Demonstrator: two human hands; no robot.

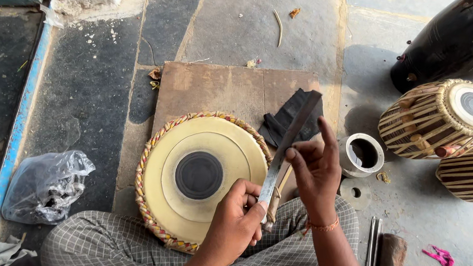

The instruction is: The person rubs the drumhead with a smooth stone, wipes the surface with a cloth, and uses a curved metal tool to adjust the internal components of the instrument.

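A round drum head (202, 175) with a tan skin, a black centre patch and a braided rim rests against my knee on a wooden board (217, 89). My left hand (238, 220) grips the lower end of a long flat metal blade (289, 140) that slants up to the right. My right hand (315, 167) pinches the blade's middle with thumb and fingers, its index finger raised. A black cloth (282, 125) lies behind the blade on the board.
A small metal cup (363, 154) and a metal ring (355, 193) sit right of my hand. Strapped drums (440, 118) and a dark drum body (457, 43) stand at the right. Metal tools (373, 251) lie by my leg. A plastic bag (46, 185) lies left.
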